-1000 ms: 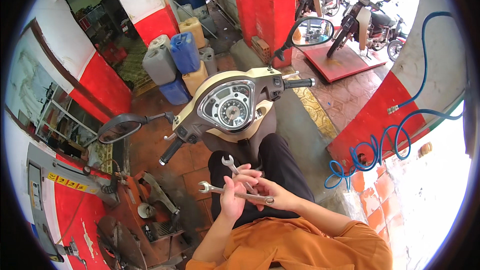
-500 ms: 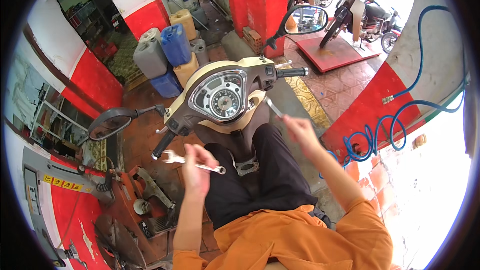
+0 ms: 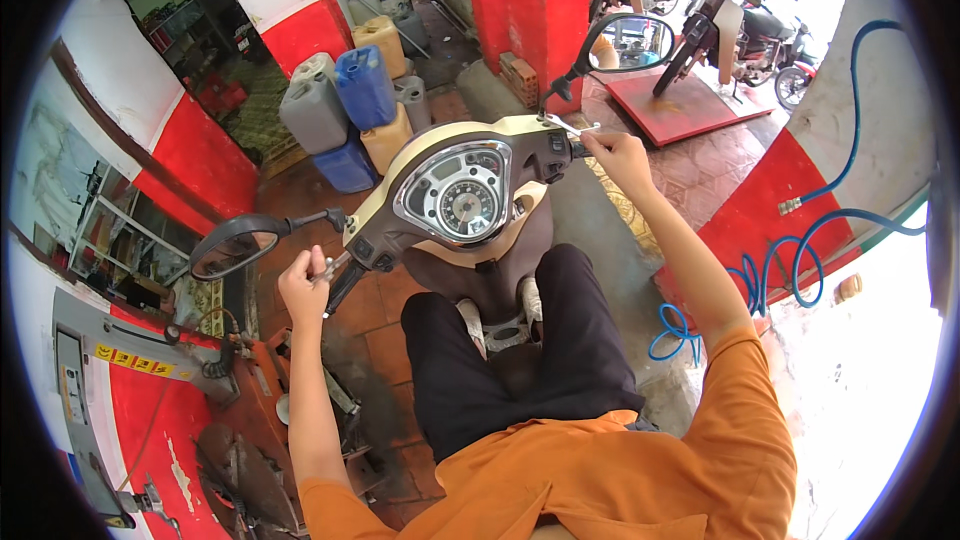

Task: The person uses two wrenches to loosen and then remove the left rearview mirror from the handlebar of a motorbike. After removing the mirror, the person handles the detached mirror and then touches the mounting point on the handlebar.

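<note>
I sit astride a cream and brown scooter (image 3: 520, 127) with a round-dial instrument cluster (image 3: 466, 202). My right hand (image 3: 620, 158) is closed at the right handlebar end, around a metal wrench (image 3: 566, 125) that reaches toward the base of the right mirror (image 3: 632, 42). Beside the left handlebar grip (image 3: 344, 287), my left hand (image 3: 304, 285) is closed on another wrench (image 3: 333, 265), mostly hidden by the fingers. The left mirror (image 3: 235, 245) stands just beyond that hand. Whether either wrench touches a nut cannot be made out.
Plastic jerrycans (image 3: 362, 87) are stacked beyond the scooter. A coiled blue air hose (image 3: 807, 265) hangs at the right. Parked motorbikes (image 3: 725, 25) stand at the back right, one on a red platform (image 3: 685, 105). A tyre machine (image 3: 245, 410) occupies the lower left.
Both hands have moved outward and forward from above my lap to the handlebar ends, carrying the wrenches. My knees have spread, and my feet now show between them.
</note>
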### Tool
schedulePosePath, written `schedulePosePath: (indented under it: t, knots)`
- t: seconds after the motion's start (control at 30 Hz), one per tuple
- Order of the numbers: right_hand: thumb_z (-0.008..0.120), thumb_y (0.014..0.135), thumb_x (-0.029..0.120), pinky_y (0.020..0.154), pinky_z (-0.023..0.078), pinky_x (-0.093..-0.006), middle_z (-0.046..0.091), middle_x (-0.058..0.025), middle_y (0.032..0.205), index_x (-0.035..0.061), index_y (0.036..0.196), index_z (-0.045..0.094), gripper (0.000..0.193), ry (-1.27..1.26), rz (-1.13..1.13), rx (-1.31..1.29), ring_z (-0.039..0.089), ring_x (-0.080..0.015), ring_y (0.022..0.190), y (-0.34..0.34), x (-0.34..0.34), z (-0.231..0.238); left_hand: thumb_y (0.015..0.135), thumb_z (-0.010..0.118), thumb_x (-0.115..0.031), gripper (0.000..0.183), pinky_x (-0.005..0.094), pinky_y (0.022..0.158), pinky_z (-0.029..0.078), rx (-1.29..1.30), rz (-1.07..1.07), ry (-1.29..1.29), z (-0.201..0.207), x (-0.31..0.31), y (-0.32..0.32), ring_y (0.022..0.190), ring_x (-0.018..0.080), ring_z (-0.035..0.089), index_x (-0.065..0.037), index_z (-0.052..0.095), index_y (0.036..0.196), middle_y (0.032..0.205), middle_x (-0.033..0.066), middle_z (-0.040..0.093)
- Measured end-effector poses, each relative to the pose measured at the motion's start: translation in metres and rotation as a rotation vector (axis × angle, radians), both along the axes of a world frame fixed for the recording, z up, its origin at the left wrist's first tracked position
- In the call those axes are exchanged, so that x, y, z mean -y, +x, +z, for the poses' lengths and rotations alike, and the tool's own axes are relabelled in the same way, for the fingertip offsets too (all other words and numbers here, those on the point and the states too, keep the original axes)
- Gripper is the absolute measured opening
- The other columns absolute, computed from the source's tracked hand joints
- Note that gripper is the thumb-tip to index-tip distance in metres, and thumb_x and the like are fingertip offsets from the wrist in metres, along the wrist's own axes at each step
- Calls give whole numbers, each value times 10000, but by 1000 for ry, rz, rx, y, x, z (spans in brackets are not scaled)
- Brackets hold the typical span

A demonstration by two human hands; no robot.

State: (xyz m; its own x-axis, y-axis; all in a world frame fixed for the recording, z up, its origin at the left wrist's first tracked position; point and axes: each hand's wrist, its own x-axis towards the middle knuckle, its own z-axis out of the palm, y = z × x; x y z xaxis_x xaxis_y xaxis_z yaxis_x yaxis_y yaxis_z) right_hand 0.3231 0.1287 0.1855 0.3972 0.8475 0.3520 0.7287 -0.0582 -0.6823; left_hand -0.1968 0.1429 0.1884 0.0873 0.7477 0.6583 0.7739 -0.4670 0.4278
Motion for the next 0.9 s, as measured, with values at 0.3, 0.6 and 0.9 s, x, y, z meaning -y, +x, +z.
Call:
schedulePosePath:
  t: [0.3,0.6,0.9]
  knots:
    - [650,850,380,692,513,-404,698,-142,849,172,981,757,268,80,76,192,671,-324,759,-13,-14,8,904,587,-223,239,401,578,453,55,225,-143,-27,-65,19,606,343,630,-16,692,848,659,175,638]
    - [682,849,378,641,504,-384,684,-162,813,140,974,758,279,25,37,279,665,-315,694,5,-19,8,927,540,-207,288,386,570,418,323,172,-198,-58,-60,25,544,260,578,53,658,891,627,201,587]
    - [686,847,393,679,510,-363,691,-171,835,129,988,754,307,27,59,81,678,-293,717,18,-30,-9,926,538,-209,298,398,566,405,336,200,-231,-55,-60,28,507,267,548,53,639,827,562,178,541]
